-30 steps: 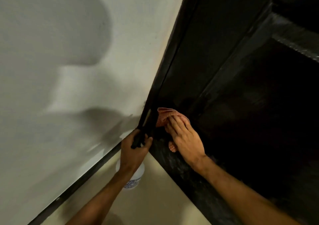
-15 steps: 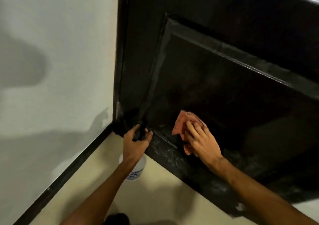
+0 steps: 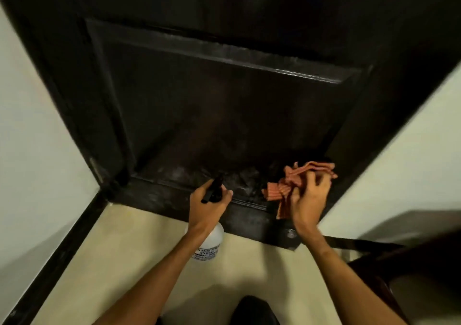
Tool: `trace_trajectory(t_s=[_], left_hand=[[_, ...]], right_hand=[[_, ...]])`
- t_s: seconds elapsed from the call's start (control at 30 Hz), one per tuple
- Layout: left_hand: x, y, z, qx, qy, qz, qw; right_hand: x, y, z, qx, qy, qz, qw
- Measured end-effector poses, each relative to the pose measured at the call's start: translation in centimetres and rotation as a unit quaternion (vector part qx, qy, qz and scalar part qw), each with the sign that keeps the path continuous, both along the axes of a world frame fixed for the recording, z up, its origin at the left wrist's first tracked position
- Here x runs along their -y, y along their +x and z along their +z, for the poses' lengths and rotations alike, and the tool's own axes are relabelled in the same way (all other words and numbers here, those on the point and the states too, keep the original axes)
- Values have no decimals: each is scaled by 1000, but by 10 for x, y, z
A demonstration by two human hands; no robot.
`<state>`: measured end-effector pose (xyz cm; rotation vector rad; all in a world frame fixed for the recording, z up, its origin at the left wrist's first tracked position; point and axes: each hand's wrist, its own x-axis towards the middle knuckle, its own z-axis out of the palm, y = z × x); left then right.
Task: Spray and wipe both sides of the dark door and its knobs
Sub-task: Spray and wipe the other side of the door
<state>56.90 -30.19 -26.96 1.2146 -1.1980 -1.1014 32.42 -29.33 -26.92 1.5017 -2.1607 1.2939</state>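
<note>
while left hand [image 3: 208, 207] grips the rounded white bottle [image 3: 210, 244], right hand [image 3: 309, 200] clutches crumpled striped cloth [image 3: 280, 191].

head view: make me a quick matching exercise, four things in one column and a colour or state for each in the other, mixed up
Column one
1. spray bottle
2. cloth
3. door
4. floor

Column two
a. striped orange-pink, bunched in the right hand
b. dark, with a recessed panel
c. white body and black trigger head, gripped by the left hand
d. pale cream

Right pairs: 1-c, 2-a, 3-b, 4-d
</note>
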Motion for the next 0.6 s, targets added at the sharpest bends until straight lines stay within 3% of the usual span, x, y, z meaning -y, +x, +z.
trace_trajectory(t_s=[0.13,0.33,0.43,0.5,0.6], left_hand=[[-12,-43,0,16,1,-46,999],[-12,-76,3,10,4,-69,998],[-19,-96,-3,30,-2,-86,996],[-22,-108,-4,29,5,-99,995],[-26,-125,-4,46,1,-122,992]], right_hand=[[-17,-4,-33,99,18,9,995],[-3,-29,26,116,-171,-44,977],[-13,-35,-18,126,-105,-106,981],[-21,-35,-58,214,-43,-123,968],[-22,-43,-66,384,-76,-156,907]])
